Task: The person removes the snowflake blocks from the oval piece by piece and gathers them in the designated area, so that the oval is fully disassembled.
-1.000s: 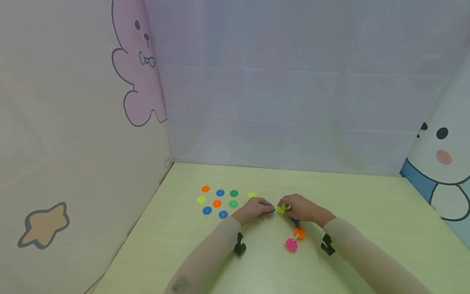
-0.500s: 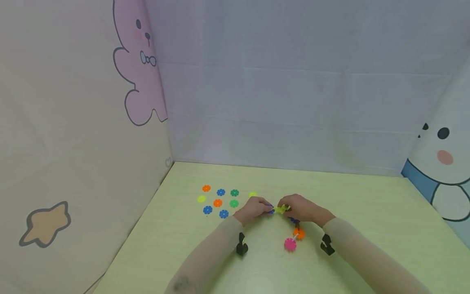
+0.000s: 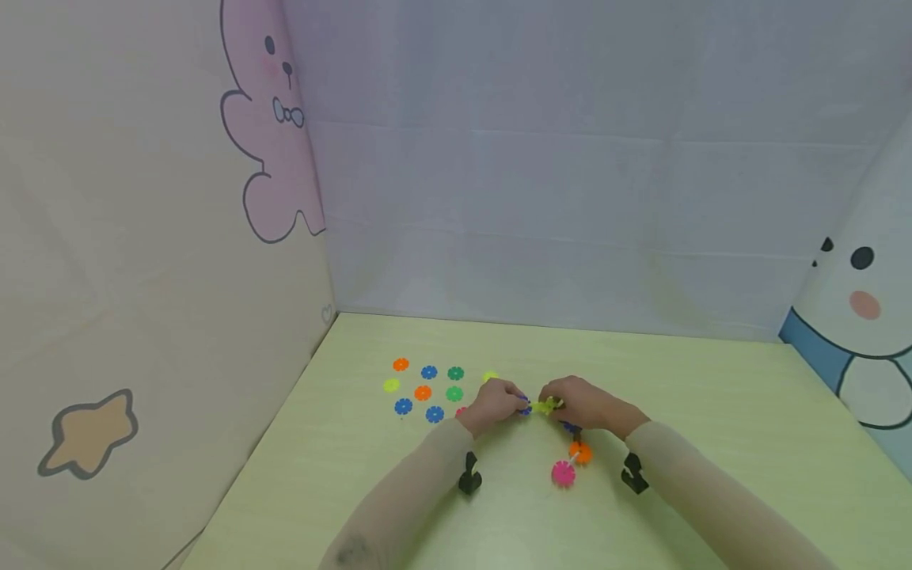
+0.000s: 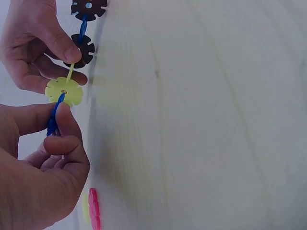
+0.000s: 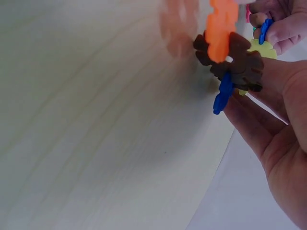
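Note:
Both hands work on a chain of notched plastic discs. My left hand [image 3: 490,407] pinches a blue disc [image 4: 52,122], whose edge meets a yellow disc [image 4: 73,88] in the left wrist view. Opposite it, my right hand [image 3: 587,405] grips the chain, with its thumb on a second yellow disc [image 4: 70,73] seen edge-on. Past that thumb come a brown disc [image 4: 86,49], another blue disc [image 4: 82,29] and one more brown disc [image 4: 91,5]. In the head view the chain ends in an orange disc [image 3: 580,454] and a pink disc [image 3: 563,473]. Right fingertips are partly hidden.
Several loose discs lie left of the hands, among them an orange disc [image 3: 423,393], a blue disc [image 3: 435,414] and a green disc [image 3: 454,393]. A red disc [image 3: 461,412] peeks out beside the left wrist. Printed cloth hangs behind the table [image 3: 677,475].
My left hand has shifted very slightly upward, and the edge of a red disc now shows beside its wrist. My right hand keeps its grip in nearly the same spot.

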### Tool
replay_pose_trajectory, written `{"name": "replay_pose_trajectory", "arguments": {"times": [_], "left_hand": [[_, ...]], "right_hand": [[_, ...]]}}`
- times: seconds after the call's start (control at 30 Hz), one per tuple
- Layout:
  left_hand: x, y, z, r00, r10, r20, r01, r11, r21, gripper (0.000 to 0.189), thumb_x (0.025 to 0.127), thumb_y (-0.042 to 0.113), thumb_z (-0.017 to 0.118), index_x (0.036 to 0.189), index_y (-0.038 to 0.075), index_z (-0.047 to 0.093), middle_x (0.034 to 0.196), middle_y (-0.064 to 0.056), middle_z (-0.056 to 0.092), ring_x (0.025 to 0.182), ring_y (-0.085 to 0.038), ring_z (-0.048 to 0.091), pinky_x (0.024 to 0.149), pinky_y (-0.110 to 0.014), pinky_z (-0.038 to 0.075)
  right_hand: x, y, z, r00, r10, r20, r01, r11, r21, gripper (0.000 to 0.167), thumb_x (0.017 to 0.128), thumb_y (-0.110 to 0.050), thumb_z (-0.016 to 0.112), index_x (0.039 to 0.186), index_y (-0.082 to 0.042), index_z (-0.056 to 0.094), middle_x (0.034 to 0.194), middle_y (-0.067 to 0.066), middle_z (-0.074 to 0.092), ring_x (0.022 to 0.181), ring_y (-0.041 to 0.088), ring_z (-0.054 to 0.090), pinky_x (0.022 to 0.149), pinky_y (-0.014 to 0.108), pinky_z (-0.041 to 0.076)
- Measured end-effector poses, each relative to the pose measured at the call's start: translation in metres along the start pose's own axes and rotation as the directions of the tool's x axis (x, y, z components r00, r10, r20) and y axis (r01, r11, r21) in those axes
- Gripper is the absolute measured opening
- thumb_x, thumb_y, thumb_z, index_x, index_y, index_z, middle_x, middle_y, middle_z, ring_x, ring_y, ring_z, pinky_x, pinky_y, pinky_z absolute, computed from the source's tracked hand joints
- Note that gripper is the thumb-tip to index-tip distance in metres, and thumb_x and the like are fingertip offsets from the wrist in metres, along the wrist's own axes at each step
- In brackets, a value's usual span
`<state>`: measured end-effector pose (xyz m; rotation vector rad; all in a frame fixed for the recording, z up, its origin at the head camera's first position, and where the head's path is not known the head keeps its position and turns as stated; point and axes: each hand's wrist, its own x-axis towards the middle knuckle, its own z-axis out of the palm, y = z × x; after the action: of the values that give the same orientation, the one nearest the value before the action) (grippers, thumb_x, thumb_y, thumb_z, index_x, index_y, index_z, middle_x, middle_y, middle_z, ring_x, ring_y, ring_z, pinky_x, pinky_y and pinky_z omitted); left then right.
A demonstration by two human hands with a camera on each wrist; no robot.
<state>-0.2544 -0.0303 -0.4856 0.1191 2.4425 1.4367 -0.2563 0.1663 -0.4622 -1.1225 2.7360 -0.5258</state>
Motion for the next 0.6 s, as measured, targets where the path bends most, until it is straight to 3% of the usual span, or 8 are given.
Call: {"name": "replay_pose_trajectory", "arguments": {"times": [0.13, 0.2, 0.4, 0.6], "left_hand": [[-0.001, 0.000, -0.001, 1.000, -0.005, 0.014, 0.005, 1.000, -0.018, 0.011, 0.088, 0.015, 0.066, 0.090, 0.005, 0.069, 0.078, -0.001, 0.062, 0.071, -0.014, 0.054, 0.063, -0.024, 0.045], [-0.002, -0.001, -0.005, 0.999, 0.021, 0.028, -0.020, 0.999, -0.034, 0.012, 0.088, 0.015, 0.066, 0.092, 0.004, 0.069, 0.079, -0.001, 0.063, 0.072, -0.014, 0.055, 0.065, -0.025, 0.046], [-0.001, -0.004, -0.025, 0.996, 0.066, 0.051, -0.062, 0.994, -0.088, 0.016, 0.088, 0.016, 0.066, 0.096, 0.003, 0.069, 0.084, -0.002, 0.066, 0.076, -0.014, 0.061, 0.071, -0.028, 0.049], [0.001, -0.002, -0.048, 1.000, 0.012, 0.020, -0.010, 0.995, -0.098, 0.022, 0.088, 0.024, 0.068, 0.101, 0.006, 0.066, 0.089, -0.004, 0.066, 0.082, -0.018, 0.061, 0.076, -0.032, 0.049]], "right_hand": [[0.000, 0.001, 0.000, 1.000, 0.001, 0.001, -0.001, 1.000, 0.007, 0.018, 0.085, -0.004, 0.068, 0.103, -0.007, 0.066, 0.102, 0.004, 0.065, 0.091, 0.022, 0.063, 0.078, 0.036, 0.052], [0.000, 0.001, -0.001, 1.000, 0.007, 0.003, -0.007, 1.000, 0.006, 0.019, 0.085, -0.004, 0.068, 0.104, -0.007, 0.065, 0.102, 0.004, 0.065, 0.091, 0.022, 0.063, 0.078, 0.036, 0.052], [-0.001, 0.002, -0.003, 0.999, 0.031, 0.007, -0.031, 1.000, 0.001, 0.019, 0.086, -0.005, 0.067, 0.105, -0.007, 0.065, 0.103, 0.005, 0.065, 0.092, 0.023, 0.063, 0.079, 0.038, 0.051], [-0.002, 0.000, -0.005, 0.998, 0.050, 0.023, -0.050, 0.999, 0.006, 0.019, 0.087, -0.005, 0.067, 0.106, -0.006, 0.065, 0.105, 0.007, 0.065, 0.093, 0.024, 0.063, 0.081, 0.040, 0.051]]}}
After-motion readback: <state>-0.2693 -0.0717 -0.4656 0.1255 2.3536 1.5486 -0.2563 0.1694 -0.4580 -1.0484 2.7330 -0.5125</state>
